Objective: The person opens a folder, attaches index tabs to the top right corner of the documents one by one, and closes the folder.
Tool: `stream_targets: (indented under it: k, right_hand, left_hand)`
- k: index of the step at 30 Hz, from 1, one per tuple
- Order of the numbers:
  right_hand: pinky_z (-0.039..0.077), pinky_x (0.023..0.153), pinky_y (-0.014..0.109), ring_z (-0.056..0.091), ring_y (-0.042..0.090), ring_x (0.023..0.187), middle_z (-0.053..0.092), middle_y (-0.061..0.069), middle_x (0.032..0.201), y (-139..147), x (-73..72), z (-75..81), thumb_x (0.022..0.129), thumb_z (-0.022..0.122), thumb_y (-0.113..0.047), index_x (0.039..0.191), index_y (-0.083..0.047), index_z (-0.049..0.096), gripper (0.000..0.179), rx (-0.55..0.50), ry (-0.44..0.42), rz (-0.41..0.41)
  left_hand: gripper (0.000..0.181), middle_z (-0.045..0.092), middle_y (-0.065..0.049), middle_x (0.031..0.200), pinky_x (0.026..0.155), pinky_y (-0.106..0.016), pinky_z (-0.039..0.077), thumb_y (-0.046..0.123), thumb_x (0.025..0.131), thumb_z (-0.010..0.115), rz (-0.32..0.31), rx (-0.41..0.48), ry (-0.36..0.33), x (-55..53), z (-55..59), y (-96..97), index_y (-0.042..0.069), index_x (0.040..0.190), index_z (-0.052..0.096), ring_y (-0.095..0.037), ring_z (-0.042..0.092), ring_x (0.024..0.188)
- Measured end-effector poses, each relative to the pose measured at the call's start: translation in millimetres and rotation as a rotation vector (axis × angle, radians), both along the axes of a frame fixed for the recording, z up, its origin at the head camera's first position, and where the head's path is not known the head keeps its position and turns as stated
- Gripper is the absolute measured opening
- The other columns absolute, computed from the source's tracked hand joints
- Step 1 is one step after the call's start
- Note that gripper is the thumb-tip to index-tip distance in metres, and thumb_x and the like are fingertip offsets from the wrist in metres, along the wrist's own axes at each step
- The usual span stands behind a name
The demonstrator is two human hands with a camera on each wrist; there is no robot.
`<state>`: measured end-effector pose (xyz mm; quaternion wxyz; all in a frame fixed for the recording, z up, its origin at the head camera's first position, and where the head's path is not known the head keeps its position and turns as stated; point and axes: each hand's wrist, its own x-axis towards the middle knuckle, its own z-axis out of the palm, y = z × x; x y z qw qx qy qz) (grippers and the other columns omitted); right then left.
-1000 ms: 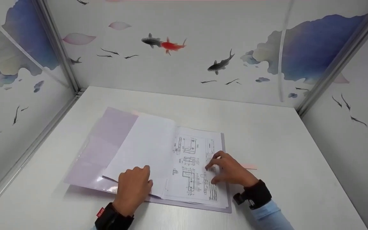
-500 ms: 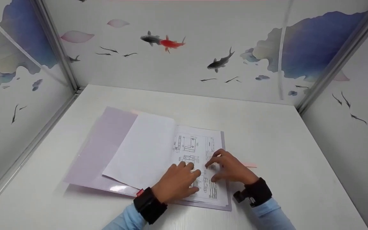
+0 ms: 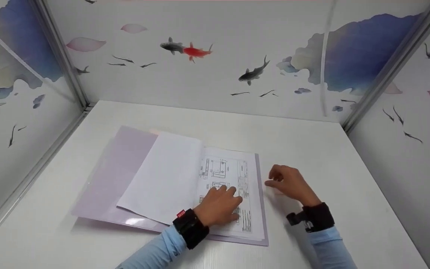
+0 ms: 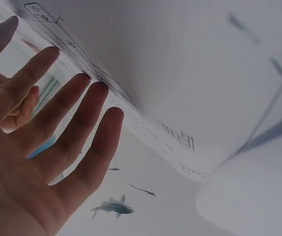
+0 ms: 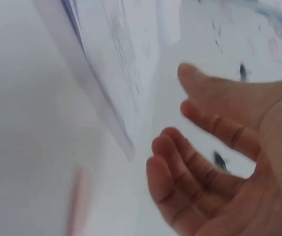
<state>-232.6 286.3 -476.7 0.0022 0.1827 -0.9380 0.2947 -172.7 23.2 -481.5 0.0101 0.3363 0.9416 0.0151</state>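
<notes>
A lilac folder [image 3: 103, 179] lies spread on the white table. Its blank white sheet [image 3: 166, 172] is turned to the left, and a printed sheet with line drawings [image 3: 246, 175] faces up on the right. My left hand [image 3: 220, 205] rests on the printed sheet with fingers spread; in the left wrist view its fingertips [image 4: 113, 115] touch the paper. Off the folder's right edge, my right hand [image 3: 291, 183] hovers with bent fingers and nothing between them. Close under it is a pink strip [image 5: 79, 201], mostly hidden by the hand in the head view.
Another bit of pink [image 3: 154, 131] peeks out at the folder's top edge. White panels [image 3: 200, 82] printed with fish and petals enclose the table [image 3: 349, 209] at the back and both sides, with metal posts [image 3: 386, 71] at the corners.
My left hand has moved right from the blank sheet onto the printed one. My right hand has left the printed sheet and shifted right, past the folder's edge to the pink strip.
</notes>
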Motion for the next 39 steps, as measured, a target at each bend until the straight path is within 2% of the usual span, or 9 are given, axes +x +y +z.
stream_targets:
  k: [4, 9, 15, 18, 22, 26, 32, 35, 39]
  right_hand:
    - [0.042, 0.063, 0.031, 0.054, 0.019, 0.072, 0.064, 0.007, 0.079, 28, -1.0, 4.4, 0.089, 0.081, -0.025, 0.086, -0.008, 0.064, 0.024, 0.073, -0.128, -0.159]
    - [0.041, 0.062, 0.032, 0.054, 0.021, 0.074, 0.061, 0.007, 0.082, 35, -0.2, -2.5, 0.084, 0.084, -0.035, 0.085, -0.006, 0.064, 0.036, 0.107, -0.257, -0.227]
    - [0.041, 0.06, 0.032, 0.052, 0.022, 0.073, 0.058, 0.007, 0.081, 33, -0.4, -11.0, 0.079, 0.089, -0.033, 0.083, -0.005, 0.064, 0.038, 0.098, -0.255, -0.281]
    - [0.041, 0.059, 0.031, 0.053, 0.021, 0.07, 0.059, 0.006, 0.079, 36, -1.2, -12.0, 0.079, 0.088, -0.031, 0.083, -0.005, 0.064, 0.036, 0.077, -0.236, -0.278]
    - [0.045, 0.059, 0.031, 0.058, 0.019, 0.067, 0.063, 0.007, 0.078, 40, -2.2, -10.1, 0.085, 0.084, -0.024, 0.088, -0.004, 0.065, 0.027, 0.032, -0.271, -0.243]
    - [0.049, 0.062, 0.031, 0.062, 0.02, 0.069, 0.068, 0.01, 0.084, 45, -3.3, -6.5, 0.091, 0.072, -0.014, 0.099, -0.003, 0.066, 0.015, 0.015, -0.328, -0.181]
    - [0.048, 0.062, 0.031, 0.063, 0.019, 0.07, 0.07, 0.011, 0.085, 51, -5.4, -2.5, 0.092, 0.065, -0.012, 0.1, -0.004, 0.07, 0.012, 0.034, -0.315, -0.125]
    - [0.047, 0.062, 0.031, 0.062, 0.019, 0.069, 0.071, 0.009, 0.08, 52, -6.2, -2.3, 0.092, 0.065, -0.016, 0.095, -0.004, 0.074, 0.016, 0.03, -0.313, -0.137]
    - [0.047, 0.067, 0.031, 0.065, 0.018, 0.071, 0.075, 0.009, 0.083, 52, -7.2, -1.8, 0.099, 0.059, -0.034, 0.085, -0.002, 0.08, 0.041, 0.009, -0.296, -0.202]
  left_hand:
    - [0.027, 0.068, -0.003, 0.112, 0.075, -0.036, 0.049, 0.041, 0.093, 0.074, -0.006, 0.015, -0.004, -1.6, 4.0, 5.3, 0.02, 0.111, 0.075, -0.022, 0.056, 0.091]
    - [0.024, 0.069, -0.004, 0.112, 0.076, -0.038, 0.05, 0.039, 0.094, 0.074, -0.003, 0.015, -0.018, -4.5, 6.1, 14.5, 0.017, 0.102, 0.078, -0.022, 0.057, 0.091]
    - [0.026, 0.067, -0.003, 0.112, 0.076, -0.036, 0.053, 0.039, 0.093, 0.074, -0.02, 0.009, -0.01, -9.1, 6.8, 29.2, 0.018, 0.108, 0.077, -0.02, 0.057, 0.09]
    - [0.034, 0.067, -0.002, 0.12, 0.081, -0.036, 0.055, 0.039, 0.094, 0.073, -0.031, 0.008, -0.001, -11.4, 7.9, 39.2, 0.019, 0.122, 0.072, -0.02, 0.059, 0.096]
    - [0.044, 0.065, -0.002, 0.131, 0.086, -0.037, 0.057, 0.041, 0.096, 0.07, -0.046, 0.001, 0.008, -15.1, 8.8, 54.6, 0.022, 0.135, 0.066, -0.021, 0.063, 0.106]
    - [0.046, 0.062, 0.001, 0.139, 0.092, -0.039, 0.055, 0.046, 0.097, 0.068, -0.05, -0.029, 0.037, -20.3, 7.6, 71.2, 0.027, 0.138, 0.064, -0.021, 0.062, 0.116]
    - [0.048, 0.059, 0.01, 0.145, 0.097, -0.04, 0.051, 0.056, 0.097, 0.063, -0.075, -0.093, 0.086, -25.4, 2.3, 92.3, 0.03, 0.137, 0.065, -0.021, 0.058, 0.125]
    - [0.049, 0.058, 0.012, 0.147, 0.097, -0.04, 0.051, 0.057, 0.096, 0.064, -0.084, -0.092, 0.088, -24.4, -1.8, 97.4, 0.03, 0.137, 0.065, -0.02, 0.058, 0.125]
    - [0.055, 0.058, 0.014, 0.147, 0.097, -0.04, 0.05, 0.058, 0.095, 0.065, -0.078, -0.068, 0.078, -21.9, -4.0, 102.2, 0.03, 0.142, 0.061, -0.019, 0.058, 0.124]
